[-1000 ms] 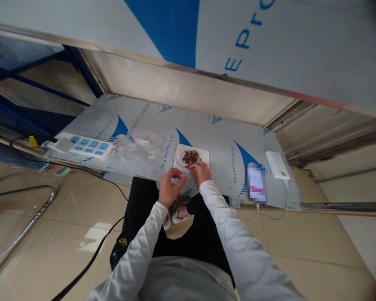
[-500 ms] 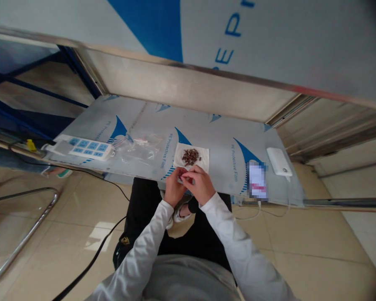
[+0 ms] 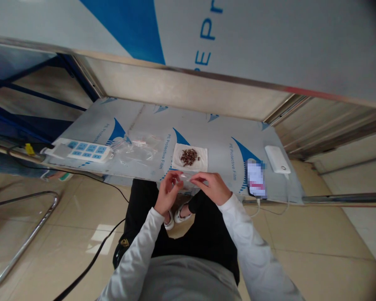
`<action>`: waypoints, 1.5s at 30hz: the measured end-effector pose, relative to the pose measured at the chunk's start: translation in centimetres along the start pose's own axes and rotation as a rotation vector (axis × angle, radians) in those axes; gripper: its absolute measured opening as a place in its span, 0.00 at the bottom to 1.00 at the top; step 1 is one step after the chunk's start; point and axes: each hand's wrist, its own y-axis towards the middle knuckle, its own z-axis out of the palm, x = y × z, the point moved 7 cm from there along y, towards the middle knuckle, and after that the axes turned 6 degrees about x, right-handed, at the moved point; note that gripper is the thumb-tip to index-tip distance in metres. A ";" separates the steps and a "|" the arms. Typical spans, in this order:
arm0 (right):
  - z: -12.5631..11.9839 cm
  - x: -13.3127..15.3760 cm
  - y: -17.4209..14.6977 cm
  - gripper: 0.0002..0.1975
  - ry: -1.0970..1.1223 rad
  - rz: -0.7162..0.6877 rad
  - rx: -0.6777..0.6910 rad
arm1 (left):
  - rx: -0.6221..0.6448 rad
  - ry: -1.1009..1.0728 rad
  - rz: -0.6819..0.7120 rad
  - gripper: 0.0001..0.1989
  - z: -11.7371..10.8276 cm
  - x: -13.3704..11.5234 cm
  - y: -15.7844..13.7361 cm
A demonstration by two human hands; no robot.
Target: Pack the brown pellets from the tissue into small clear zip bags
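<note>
Just over the table's near edge, a small clear plastic bag (image 3: pixel 185 177) spans the gap between my hands. My left hand (image 3: pixel 168 192) grips its left side between curled fingers and thumb. On the other side my right hand (image 3: pixel 213 186) pinches it with thumb and fingertips. The bag is see-through and small, so its outline and any contents are hard to make out. Right beyond my fingers lies a white paper sheet (image 3: pixel 178 155), with a heap of small brown metallic cylindrical pieces (image 3: pixel 189 157) on it.
Several clear plastic bags (image 3: pixel 141 148) lie left of the sheet, beside a white power strip (image 3: pixel 89 151). To the right are a phone (image 3: pixel 256 179) and a white power bank (image 3: pixel 277 159), with cables. A film-covered panel (image 3: pixel 253 46) overhangs the far side. A metal chair frame (image 3: pixel 34 228) stands at left.
My hands have moved apart from being fingertip to fingertip, the right one going right and the left one slightly left. Clear plastic now shows stretched between them. The view has shifted slightly.
</note>
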 end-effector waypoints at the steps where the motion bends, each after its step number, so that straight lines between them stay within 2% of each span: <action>1: -0.3 0.2 -0.2 0.05 0.025 -0.002 -0.011 | -0.029 -0.023 -0.020 0.09 -0.2 0.0 -0.1; 3: -0.7 0.5 -0.7 0.07 0.096 0.006 -0.039 | -0.090 -0.031 -0.036 0.09 -0.5 -0.2 -0.1; 6: -0.3 0.1 -1.2 0.22 0.232 0.056 -0.100 | -0.170 -0.050 -0.039 0.10 -0.6 -0.6 -0.3; 7: 0.1 -0.3 -1.2 0.23 0.279 0.080 -0.114 | -0.188 -0.061 -0.043 0.10 -0.6 -0.7 -0.4; 12: 2.2 -1.6 -1.5 0.14 0.529 0.154 -0.216 | -0.226 -0.086 -0.071 0.11 -0.5 -1.1 -0.9; 16: 2.1 -0.9 -1.7 0.11 0.518 0.120 -0.234 | -0.107 -0.143 -0.081 0.11 -0.1 -1.6 -0.7; 19: 2.1 -0.6 -1.8 0.11 0.533 0.128 -0.208 | -0.074 -0.086 -0.076 0.10 -0.2 -2.0 -0.6; 24: 2.7 -1.4 -2.2 0.14 0.694 0.208 -0.253 | -0.143 -0.039 -0.067 0.10 -0.7 -2.2 -0.8; 28: 2.5 -1.5 -2.6 0.12 0.658 0.186 -0.268 | -0.073 -0.118 -0.090 0.11 -0.3 -2.1 -0.8; 31: 2.3 -1.5 -2.6 0.13 0.643 0.174 -0.251 | -0.014 -0.095 -0.087 0.11 -0.1 -2.1 -0.7; 37: 2.1 -2.1 -3.2 0.13 0.695 0.231 -0.299 | -0.070 -0.094 -0.080 0.11 -0.6 -2.2 -0.8; 42: 2.1 -2.0 -3.3 0.11 0.656 0.178 -0.271 | 0.027 -0.119 -0.091 0.10 0.2 -2.1 -0.4; 45: 2.2 -1.8 -3.1 0.11 0.660 0.173 -0.262 | 0.016 -0.067 -0.038 0.08 0.5 -2.4 -0.3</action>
